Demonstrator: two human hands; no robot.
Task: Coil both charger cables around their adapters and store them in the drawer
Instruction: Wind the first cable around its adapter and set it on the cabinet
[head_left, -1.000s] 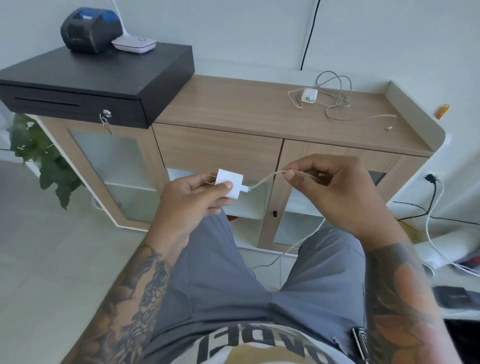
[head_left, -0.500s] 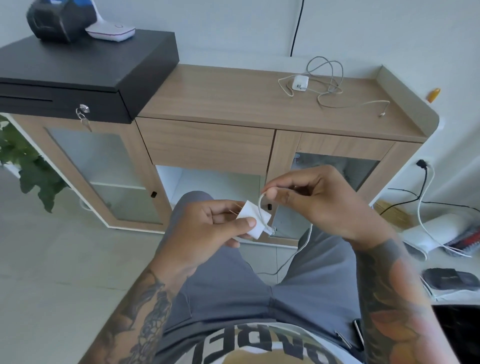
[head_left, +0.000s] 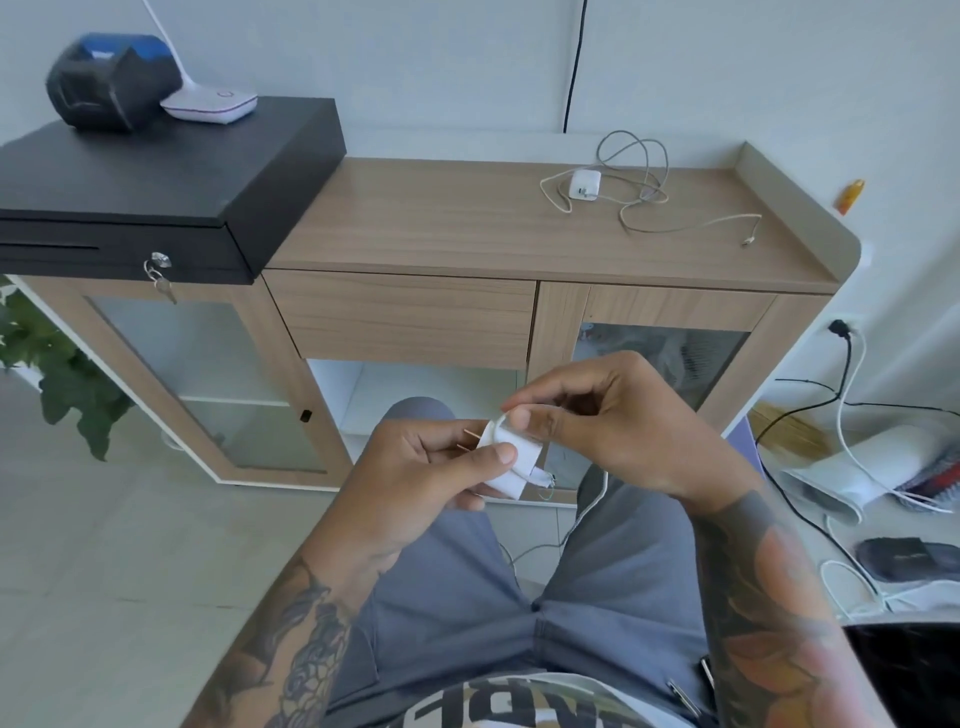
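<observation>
Adapter (head_left: 511, 470) prongs pointing left

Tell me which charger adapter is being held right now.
The white adapter gripped by the left hand; the other adapter lies untouched on the cabinet top.

A wooden cabinet (head_left: 467, 228) stands against a pale wall (head_left: 727, 62) on light floor (head_left: 104, 545).

Two tattooed forearms reach forward and meet above the lap; the left hand (head_left: 415, 478) curls, thumb pressed across the top. The right hand (head_left: 613, 431) arches above it, fingers (head_left: 522, 418) pinched together.
</observation>
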